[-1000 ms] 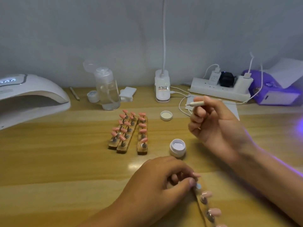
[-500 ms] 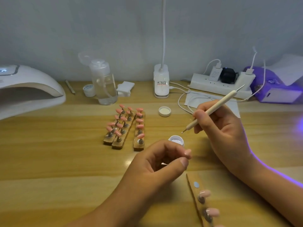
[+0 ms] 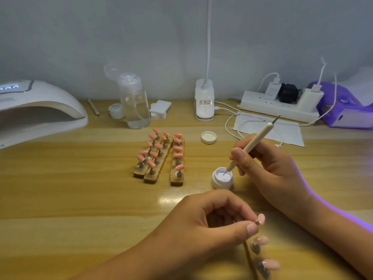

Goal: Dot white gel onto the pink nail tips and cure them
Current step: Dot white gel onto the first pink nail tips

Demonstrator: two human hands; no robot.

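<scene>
Right hand (image 3: 268,168) dips dotting pen (image 3: 250,146) in gel pot (image 3: 222,178); left hand (image 3: 203,227) pinches, seemingly, nail tip (image 3: 261,219).

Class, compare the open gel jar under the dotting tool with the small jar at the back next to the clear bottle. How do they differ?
The open gel jar has no lid and shows white gel, with the dotting tool dipped in; the back jar is closed under a printed lid. The open jar stands near the right hand; the back jar sits untouched beside the clear bottle. Both are small, round and white.
</scene>
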